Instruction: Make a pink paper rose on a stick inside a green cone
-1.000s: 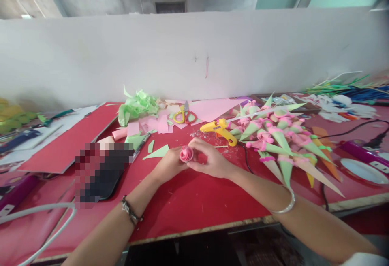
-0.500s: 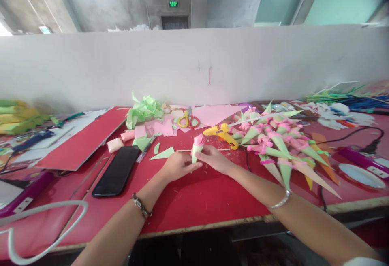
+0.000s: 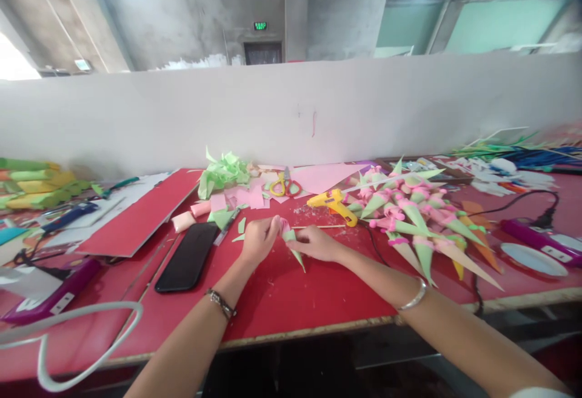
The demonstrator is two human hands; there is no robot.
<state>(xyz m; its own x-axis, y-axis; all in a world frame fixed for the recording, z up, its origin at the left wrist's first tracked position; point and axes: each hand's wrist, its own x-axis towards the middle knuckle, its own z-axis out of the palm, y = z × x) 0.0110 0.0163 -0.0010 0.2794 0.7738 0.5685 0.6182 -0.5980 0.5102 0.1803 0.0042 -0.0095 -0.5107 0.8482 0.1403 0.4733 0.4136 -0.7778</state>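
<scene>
A small paper flower (image 3: 296,254), a pink rolled top in a pale green pointed cone, is between my hands above the red tabletop. Its tip slants down to the right. My right hand (image 3: 318,244) grips the green cone from the right side. Fingers closed, my left hand (image 3: 260,240) is at the pink top; its fingertips are partly hidden. Just behind my hands lies a thin wooden stick (image 3: 325,226). A yellow glue gun (image 3: 334,204) rests beyond my right hand, and a heap of similar paper flowers (image 3: 409,204) spreads to its right.
Left of my hands are a black phone (image 3: 186,258) and a pen (image 3: 227,227). Scissors (image 3: 285,185), pink paper pieces (image 3: 245,195) and crumpled green paper (image 3: 222,172) lie at the back. Purple power strips (image 3: 539,240) sit at both sides; a white looped tube (image 3: 91,310) is front left.
The flower has tipped from upright to slanting, its green point now showing toward me. My left hand has moved up to its pink top. The camera view has tilted upward slightly.
</scene>
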